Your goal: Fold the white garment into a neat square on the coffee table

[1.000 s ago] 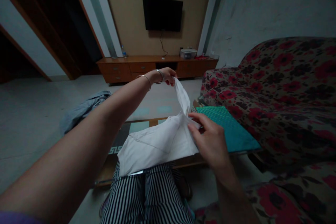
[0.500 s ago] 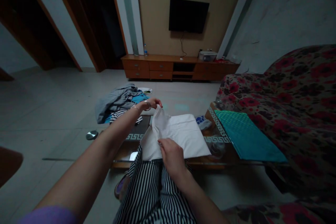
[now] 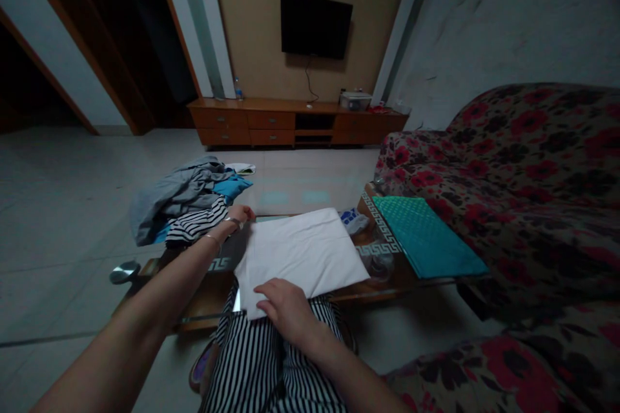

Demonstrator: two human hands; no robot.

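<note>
A folded white cloth (image 3: 300, 251) lies flat over the glass-topped coffee table and its near edge reaches my knees. My left hand (image 3: 241, 213), with bangles on the wrist, is at the cloth's far left corner, its fingers bent together on the edge there. On the near left part of the cloth rests my right hand (image 3: 285, 306), thumb and fingers apart, palm down. A folded teal cloth with a dotted pattern (image 3: 431, 235) is on the table's right end.
Left of the table is a heap of clothes (image 3: 188, 197), grey, blue and striped. A small plastic bag (image 3: 355, 221) and a clear container (image 3: 380, 266) sit right of the white cloth. A flowered sofa (image 3: 533, 174) stands right; a TV cabinet (image 3: 271, 119) is ahead.
The raised left part of the white cloth has been laid down toward the left. My left hand has moved left and lower, and my right hand has loosened its pinch. The view has turned right.
</note>
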